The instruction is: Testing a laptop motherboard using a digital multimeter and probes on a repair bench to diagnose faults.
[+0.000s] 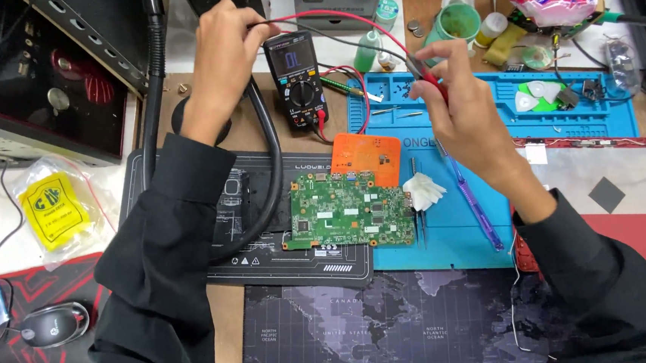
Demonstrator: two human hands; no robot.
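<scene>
While both hands sit apart above the green circuit board (346,209), left hand (222,54) pinches the black lead, right hand (463,111) grips the red probe (426,77), likely keeping tips clear; multimeter (298,79) at 12 o'clock.

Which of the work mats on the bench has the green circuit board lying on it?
Mostly the black mat: the green circuit board lies across its right part, its right end reaching over the blue mat. The dark map-printed mat in front carries no board.

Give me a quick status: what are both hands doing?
Left hand pinches the leads above the meter. Right hand grips a red probe. Green circuit board lies untouched below.
</scene>
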